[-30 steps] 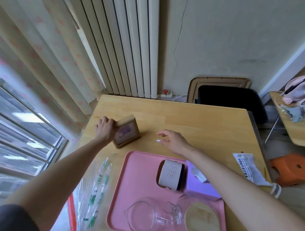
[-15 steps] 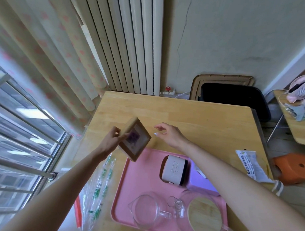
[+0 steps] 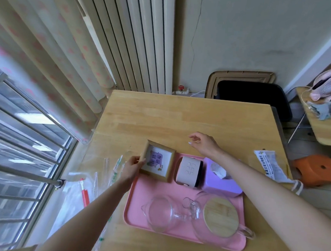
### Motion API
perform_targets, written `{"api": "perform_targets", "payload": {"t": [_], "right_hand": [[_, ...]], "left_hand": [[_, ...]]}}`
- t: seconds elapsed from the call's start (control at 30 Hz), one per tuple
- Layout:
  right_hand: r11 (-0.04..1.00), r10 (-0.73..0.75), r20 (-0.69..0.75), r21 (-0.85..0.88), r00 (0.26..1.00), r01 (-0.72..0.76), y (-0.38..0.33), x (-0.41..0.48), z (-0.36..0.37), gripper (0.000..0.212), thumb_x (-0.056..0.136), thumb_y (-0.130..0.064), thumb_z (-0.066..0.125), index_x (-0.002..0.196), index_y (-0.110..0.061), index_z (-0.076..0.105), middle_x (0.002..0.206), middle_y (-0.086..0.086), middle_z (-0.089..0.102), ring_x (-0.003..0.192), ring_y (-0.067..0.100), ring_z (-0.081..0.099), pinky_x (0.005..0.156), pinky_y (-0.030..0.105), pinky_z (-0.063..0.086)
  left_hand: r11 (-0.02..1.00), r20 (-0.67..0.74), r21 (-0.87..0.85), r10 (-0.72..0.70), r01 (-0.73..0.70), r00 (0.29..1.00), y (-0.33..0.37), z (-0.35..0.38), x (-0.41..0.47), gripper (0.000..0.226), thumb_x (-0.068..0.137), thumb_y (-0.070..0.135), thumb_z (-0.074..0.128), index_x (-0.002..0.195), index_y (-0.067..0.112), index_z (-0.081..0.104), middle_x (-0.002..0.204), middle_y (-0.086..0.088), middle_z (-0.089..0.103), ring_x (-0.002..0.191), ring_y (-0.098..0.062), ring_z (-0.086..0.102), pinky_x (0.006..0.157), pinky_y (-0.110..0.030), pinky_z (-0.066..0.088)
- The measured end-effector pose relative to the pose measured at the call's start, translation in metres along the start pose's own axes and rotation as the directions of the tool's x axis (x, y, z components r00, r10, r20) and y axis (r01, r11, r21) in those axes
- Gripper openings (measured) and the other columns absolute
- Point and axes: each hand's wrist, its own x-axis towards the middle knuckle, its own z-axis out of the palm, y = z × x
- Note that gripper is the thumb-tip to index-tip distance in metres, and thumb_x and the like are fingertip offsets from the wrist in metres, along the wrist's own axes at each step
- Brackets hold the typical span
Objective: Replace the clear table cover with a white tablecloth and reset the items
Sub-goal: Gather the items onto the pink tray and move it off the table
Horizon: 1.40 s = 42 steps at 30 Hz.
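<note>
Clear cover bunched off the worktop's left edge, outline hard to trace. My left hand: grip pinching the picture frame at the pink tray's far-left corner; contact unclear. In the tray: white device, tissue box, glass jug, lidded glass pot. My right hand: above the worktop, grip loose, holding nothing.

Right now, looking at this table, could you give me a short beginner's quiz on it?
1. True or false: the left hand grips the wooden picture frame.
2. What stands on the pink tray beside the purple tissue box? A) white device B) red kettle C) green bowl
3. Fill in: the round lid on the glass pot is made of ____.
Key: 1 true; 2 A; 3 wood.
</note>
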Motion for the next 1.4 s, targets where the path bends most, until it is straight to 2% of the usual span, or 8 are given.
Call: {"api": "perform_targets", "payload": {"t": [0.13, 0.27, 0.57, 0.77, 0.9, 1.17, 1.3, 1.4], "right_hand": [[0.999, 0.032, -0.1, -0.027, 0.994, -0.035, 0.025, -0.01, -0.013, 0.029, 0.089, -0.022, 0.061, 0.117, -0.014, 0.063, 0.122, 0.005, 0.062, 0.115, 0.022, 0.056, 0.091, 0.028, 0.04], [0.995, 0.105, -0.265, 0.028, 0.959, -0.101, 0.048, -0.026, -0.026, 0.029, 0.092, -0.02, 0.058, 0.118, -0.006, 0.062, 0.125, 0.01, 0.062, 0.117, 0.026, 0.054, 0.093, 0.031, 0.04], [0.929, 0.369, -0.282, 0.13, 0.886, -0.346, 0.106, -0.075, -0.032, 0.031, 0.097, -0.035, 0.047, 0.107, -0.01, 0.061, 0.103, 0.01, 0.064, 0.103, 0.03, 0.056, 0.075, 0.03, 0.035], [0.841, 0.482, -0.131, 0.347, 0.866, -0.415, 0.117, -0.081, -0.024, 0.049, 0.095, -0.049, 0.043, 0.128, -0.014, 0.052, 0.127, 0.007, 0.055, 0.12, 0.027, 0.05, 0.096, 0.035, 0.038], [0.767, 0.533, -0.085, 0.468, 0.842, -0.438, 0.118, -0.077, -0.022, 0.054, 0.09, -0.054, 0.049, 0.128, -0.015, 0.051, 0.129, 0.006, 0.054, 0.121, 0.026, 0.049, 0.101, 0.038, 0.038], [0.69, 0.549, 0.048, 0.537, 0.834, -0.485, 0.181, -0.046, -0.019, 0.104, 0.039, -0.088, 0.063, 0.125, -0.03, 0.056, 0.126, 0.0, 0.06, 0.116, 0.025, 0.056, 0.103, 0.047, 0.042], [0.647, 0.562, 0.128, 0.548, 0.817, -0.531, 0.185, -0.039, -0.027, 0.096, 0.032, -0.088, 0.068, 0.117, -0.043, 0.061, 0.125, -0.003, 0.062, 0.118, 0.026, 0.056, 0.104, 0.05, 0.04], [0.64, 0.521, 0.157, 0.578, 0.839, -0.506, 0.196, -0.025, -0.029, 0.092, 0.029, -0.085, 0.073, 0.112, -0.048, 0.062, 0.128, -0.004, 0.061, 0.118, 0.025, 0.056, 0.104, 0.048, 0.04]], "left_hand": [[0.947, -0.057, 0.322, 0.012, 0.006, 0.998, -0.013, 0.005, 0.003, 0.057, 0.076, 0.046, 0.058, 0.107, -0.002, 0.059, 0.096, -0.019, 0.054, 0.09, -0.034, 0.055, 0.081, -0.042, 0.047], [0.885, -0.023, 0.464, -0.023, 0.031, 0.999, -0.008, 0.013, -0.003, 0.053, 0.088, 0.049, 0.054, 0.119, 0.007, 0.051, 0.124, -0.018, 0.037, 0.124, -0.032, 0.032, 0.11, -0.041, 0.027], [0.889, -0.065, 0.458, 0.042, -0.007, 0.997, -0.014, 0.014, -0.01, 0.051, 0.091, 0.033, 0.052, 0.137, 0.011, 0.041, 0.134, -0.021, 0.031, 0.131, -0.033, 0.023, 0.112, -0.041, 0.019], [0.867, -0.105, 0.496, 0.005, 0.048, 0.994, -0.033, 0.016, -0.015, 0.056, 0.092, 0.038, 0.047, 0.141, 0.015, 0.033, 0.137, -0.022, 0.032, 0.129, -0.035, 0.029, 0.109, -0.041, 0.022], [0.878, -0.107, 0.475, -0.007, 0.057, 0.994, -0.031, 0.021, -0.019, 0.076, 0.063, 0.05, 0.036, 0.129, 0.013, 0.043, 0.126, -0.019, 0.039, 0.119, -0.033, 0.036, 0.104, -0.042, 0.029], [0.904, -0.129, 0.424, 0.005, 0.051, 0.992, -0.041, 0.017, -0.023, 0.047, 0.085, 0.044, 0.049, 0.119, 0.013, 0.05, 0.119, -0.016, 0.048, 0.112, -0.033, 0.045, 0.1, -0.046, 0.037], [0.922, -0.147, 0.366, -0.075, 0.125, 0.986, -0.07, 0.011, -0.014, 0.082, 0.06, 0.07, 0.036, 0.121, 0.018, 0.052, 0.114, -0.012, 0.056, 0.105, -0.032, 0.055, 0.095, -0.049, 0.046], [0.93, -0.215, 0.327, -0.098, 0.166, 0.972, -0.071, 0.014, -0.033, 0.073, 0.065, 0.062, 0.038, 0.118, 0.016, 0.055, 0.113, -0.013, 0.056, 0.104, -0.034, 0.055, 0.095, -0.051, 0.046]]}}
